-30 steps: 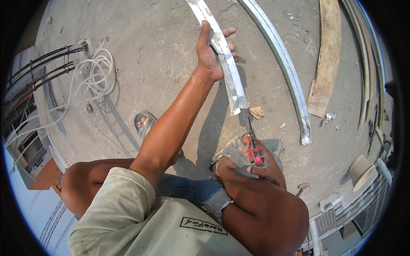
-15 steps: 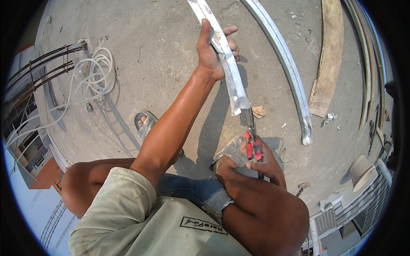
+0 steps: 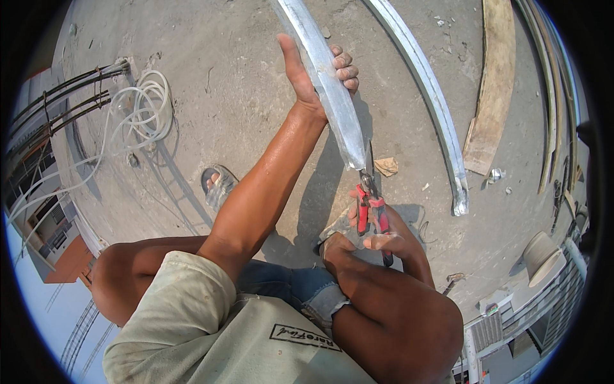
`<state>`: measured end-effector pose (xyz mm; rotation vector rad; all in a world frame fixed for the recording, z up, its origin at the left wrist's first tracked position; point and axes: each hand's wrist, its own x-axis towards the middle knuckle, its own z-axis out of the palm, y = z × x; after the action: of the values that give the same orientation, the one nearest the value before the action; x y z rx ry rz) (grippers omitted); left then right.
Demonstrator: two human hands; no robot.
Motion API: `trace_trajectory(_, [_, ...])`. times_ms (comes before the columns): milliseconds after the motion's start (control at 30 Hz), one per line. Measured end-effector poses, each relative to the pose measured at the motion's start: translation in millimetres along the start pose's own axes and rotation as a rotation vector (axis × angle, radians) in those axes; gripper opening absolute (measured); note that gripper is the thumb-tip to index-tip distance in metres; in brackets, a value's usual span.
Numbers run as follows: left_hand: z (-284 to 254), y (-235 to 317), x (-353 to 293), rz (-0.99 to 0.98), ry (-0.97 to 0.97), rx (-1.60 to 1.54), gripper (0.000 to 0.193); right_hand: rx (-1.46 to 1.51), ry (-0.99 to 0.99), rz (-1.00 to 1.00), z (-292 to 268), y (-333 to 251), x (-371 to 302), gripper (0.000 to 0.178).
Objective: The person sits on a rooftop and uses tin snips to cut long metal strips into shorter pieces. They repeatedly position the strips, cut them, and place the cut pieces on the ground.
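A long silver metal profile (image 3: 329, 89) slants down through the upper middle of the view, its near end toward me. My left hand (image 3: 320, 80) is wrapped around it from beneath, thumb along the left side and fingertips over the right. Below its near end, my right hand (image 3: 390, 240) grips a pair of snips (image 3: 363, 208) with red and black handles. The handles are spread. The dark blades point away from me and meet the profile's end corner; whether they bite into the metal I cannot tell.
A second metal profile (image 3: 422, 83) lies on the concrete floor to the right, beside a wooden plank (image 3: 495, 89). A coiled clear hose (image 3: 150, 112) and rebar rods (image 3: 64, 96) are at the left. A pale bucket-like container (image 3: 542, 257) sits at the lower right.
The profile has rolled in my left hand, now showing a smooth face instead of its seamed side. My right hand and the snips have shifted slightly left and away from me.
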<state>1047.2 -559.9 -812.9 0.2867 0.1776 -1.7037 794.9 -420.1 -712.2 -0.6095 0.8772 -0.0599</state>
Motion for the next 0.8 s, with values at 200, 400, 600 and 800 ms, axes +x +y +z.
trace_trajectory(200, [3, 3, -2, 0.059, 0.153, 0.273, 0.088, -0.183, -0.006, -0.053, 4, -12, 6, 0.108])
trace_trajectory(400, [9, 15, -1, -0.025, 0.149, 0.261, 0.085, -0.537, 0.166, -0.108, 10, -18, 18, 0.109])
trace_trajectory(600, [3, 18, 1, -0.025, 0.115, 0.244, 0.083, -0.532, 0.222, -0.066, 17, -20, 22, 0.089])
trace_trajectory(800, [0, 19, 3, -0.010, 0.169, 0.321, 0.085, -0.421, 0.241, -0.061, 15, -13, 24, 0.068])
